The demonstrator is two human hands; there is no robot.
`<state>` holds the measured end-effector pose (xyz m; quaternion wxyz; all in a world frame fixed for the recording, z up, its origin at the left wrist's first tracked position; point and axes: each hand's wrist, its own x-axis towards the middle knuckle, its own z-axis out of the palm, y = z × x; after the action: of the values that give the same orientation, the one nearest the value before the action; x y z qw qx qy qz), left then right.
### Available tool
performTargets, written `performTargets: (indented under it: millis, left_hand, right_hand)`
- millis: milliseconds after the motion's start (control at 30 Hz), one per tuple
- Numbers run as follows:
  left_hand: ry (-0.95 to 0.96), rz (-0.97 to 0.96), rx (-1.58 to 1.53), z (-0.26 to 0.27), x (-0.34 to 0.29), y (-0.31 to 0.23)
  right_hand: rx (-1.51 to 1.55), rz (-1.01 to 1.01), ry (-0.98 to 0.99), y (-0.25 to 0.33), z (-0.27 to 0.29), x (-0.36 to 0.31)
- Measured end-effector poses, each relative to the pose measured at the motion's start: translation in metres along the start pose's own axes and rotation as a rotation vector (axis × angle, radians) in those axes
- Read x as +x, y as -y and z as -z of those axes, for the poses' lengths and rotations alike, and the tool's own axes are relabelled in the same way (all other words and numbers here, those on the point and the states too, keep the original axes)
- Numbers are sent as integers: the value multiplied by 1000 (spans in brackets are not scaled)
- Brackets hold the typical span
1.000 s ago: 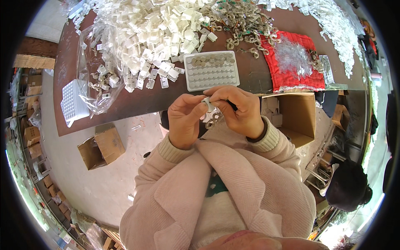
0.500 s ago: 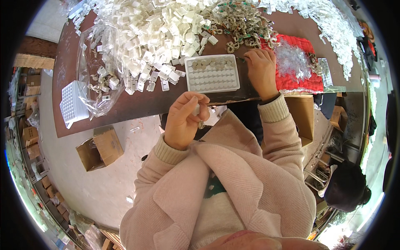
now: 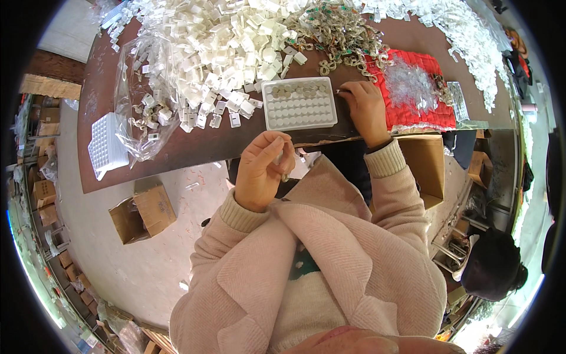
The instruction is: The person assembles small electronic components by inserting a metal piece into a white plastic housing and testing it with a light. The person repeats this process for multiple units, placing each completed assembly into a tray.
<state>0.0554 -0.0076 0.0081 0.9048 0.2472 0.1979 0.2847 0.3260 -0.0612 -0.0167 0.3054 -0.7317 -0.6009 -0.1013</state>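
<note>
My left hand is held in front of my chest at the table's near edge. Its thumb and fingers are closed in a pinch around a small pale plastic piece, mostly hidden by the fingers. Just right of the white tray, my right hand pinches something tiny at its fingertips, too small to name. Rows of round hollows fill the tray, and the far rows hold small round metallic-looking discs. Beyond the right hand lies a tangled heap of brownish ring-shaped parts with wires.
A big heap of white plastic housings covers the table's far middle. To the right, clear small parts lie on a red cloth. Stacked white trays and a clear bag sit left. Cardboard boxes stand below.
My right hand has shifted slightly left and toward me, from the ring-shaped parts to beside the tray's right edge. My left hand has hardly moved, its fingers hiding more of the pale piece.
</note>
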Motion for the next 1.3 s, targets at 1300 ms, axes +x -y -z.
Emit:
performTargets:
  millis: [1300]
  left_hand:
    - [-432, -821, 1741, 37, 32, -48]
  right_hand:
    - [519, 208, 48, 131, 14, -16]
